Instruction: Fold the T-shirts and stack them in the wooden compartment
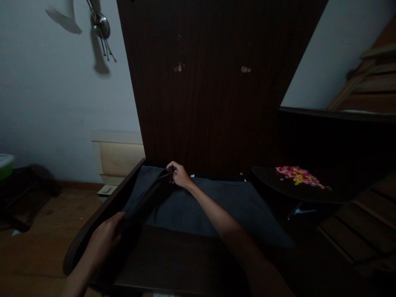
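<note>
A dark grey cloth (185,212), possibly a garment, is spread over a dark wooden desk top (173,251). Its left side is lifted into a fold between my two hands. My right hand (178,175) pinches the far end of that fold, close to the upright back panel. Nearer to me, at the desk's left side, my left hand (108,231) is closed on the near end of the same fold. Shadow hides the left fingertips. At the cloth's far edge a black strip (218,177) shows, with a small white bit at either end.
A tall dark wood panel (210,90) rises behind the desk, with a raised rim (102,218) along the left. Small colourful pieces (298,175) lie heaped on a rounded shelf (269,181) at right. A wall lamp (100,27) hangs upper left; a wooden ladder-like frame (365,78) stands right.
</note>
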A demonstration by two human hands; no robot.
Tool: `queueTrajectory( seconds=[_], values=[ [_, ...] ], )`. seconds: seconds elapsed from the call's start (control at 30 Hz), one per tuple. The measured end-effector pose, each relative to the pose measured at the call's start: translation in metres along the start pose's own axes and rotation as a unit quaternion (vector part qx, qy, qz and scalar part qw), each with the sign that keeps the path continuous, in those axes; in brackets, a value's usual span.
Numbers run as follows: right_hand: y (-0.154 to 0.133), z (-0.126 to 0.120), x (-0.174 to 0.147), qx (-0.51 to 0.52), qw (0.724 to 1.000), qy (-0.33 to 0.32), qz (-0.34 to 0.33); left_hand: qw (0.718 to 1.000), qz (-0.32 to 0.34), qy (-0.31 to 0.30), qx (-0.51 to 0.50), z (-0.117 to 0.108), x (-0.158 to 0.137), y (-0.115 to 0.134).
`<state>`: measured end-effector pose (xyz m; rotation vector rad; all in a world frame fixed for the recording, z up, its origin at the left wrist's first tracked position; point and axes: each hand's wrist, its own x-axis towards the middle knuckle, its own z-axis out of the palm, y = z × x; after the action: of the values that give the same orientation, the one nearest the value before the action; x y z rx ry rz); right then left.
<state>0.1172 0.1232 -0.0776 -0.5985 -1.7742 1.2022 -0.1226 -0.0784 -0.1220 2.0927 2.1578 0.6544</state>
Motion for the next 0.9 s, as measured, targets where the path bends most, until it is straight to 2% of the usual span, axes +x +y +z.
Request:
queueTrajectory(
  seconds=[0.1, 0.23, 0.33, 0.43, 0.5, 0.6, 0.73, 0.9],
  values=[
    [-0.006, -0.014, -0.009, -0.001, 0.992, -0.123, 0.030, 0.998, 0.019, -0.043, 0.041, -0.008, -0.001, 0.005],
    [-0.010, -0.030, -0.021, 0.000, 0.955, -0.286, 0.073, 0.995, 0.023, -0.077, 0.058, -0.007, -0.002, 0.009],
    [-0.008, -0.038, -0.029, 0.007, 0.924, -0.365, 0.118, 0.995, 0.016, -0.076, 0.062, -0.003, 0.000, 0.013],
    [-0.004, -0.042, -0.033, 0.013, 0.901, -0.410, 0.143, 0.994, -0.001, -0.091, 0.062, -0.005, 0.003, 0.021],
    [-0.002, -0.044, -0.034, 0.023, 0.893, -0.424, 0.150, 0.992, -0.023, -0.099, 0.070, -0.007, 0.005, 0.027],
    [-0.002, -0.044, -0.034, 0.054, 0.898, -0.412, 0.145, 0.988, -0.057, -0.107, 0.091, -0.006, 0.008, 0.031],
    [-0.007, -0.041, -0.033, 0.080, 0.927, -0.349, 0.114, 0.987, -0.039, -0.111, 0.105, -0.004, 0.010, 0.027],
    [-0.008, -0.032, -0.029, 0.093, 0.953, -0.260, 0.126, 0.990, -0.012, -0.111, 0.090, -0.009, 0.007, 0.027]
  ],
)
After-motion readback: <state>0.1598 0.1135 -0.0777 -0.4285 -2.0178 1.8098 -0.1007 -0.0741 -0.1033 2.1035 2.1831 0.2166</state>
